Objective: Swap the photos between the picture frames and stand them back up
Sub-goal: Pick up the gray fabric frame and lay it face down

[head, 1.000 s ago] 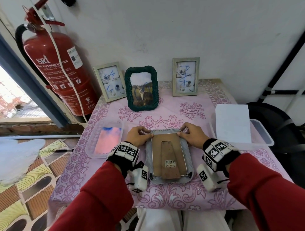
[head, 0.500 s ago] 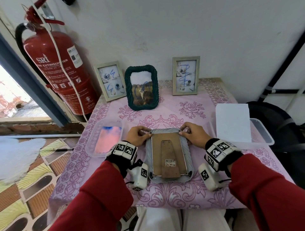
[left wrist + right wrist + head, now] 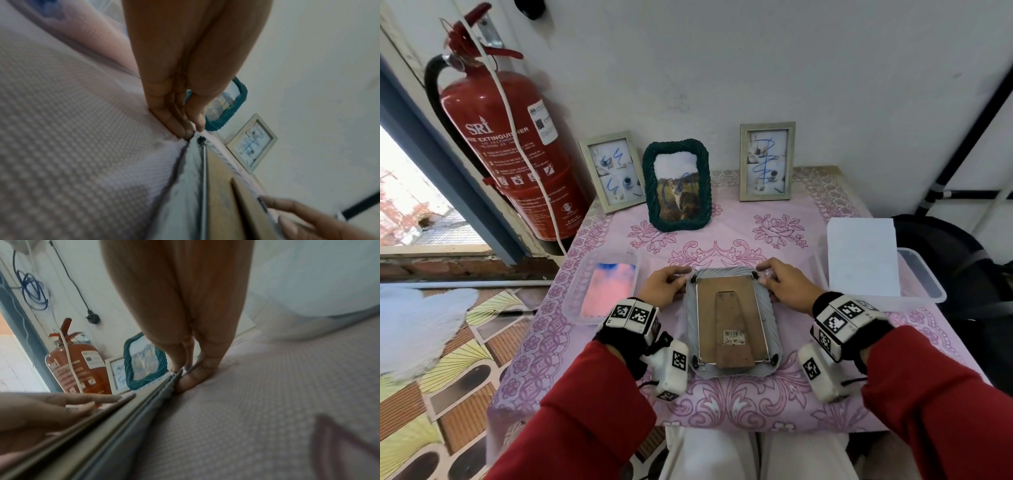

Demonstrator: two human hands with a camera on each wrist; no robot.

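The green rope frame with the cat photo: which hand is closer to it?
Left. The left hand lies nearly straight in front of the green rope frame; the right hand lies further to the right.

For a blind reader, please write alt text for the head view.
Both hands, left and right, pinch the top corners of a grey frame lying face down on a pink table. Three frames stand behind.

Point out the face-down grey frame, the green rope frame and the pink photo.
grey frame (image 3: 690,308), head view, left border.
green rope frame (image 3: 676,144), head view, top edge.
pink photo (image 3: 608,291), head view, centre.
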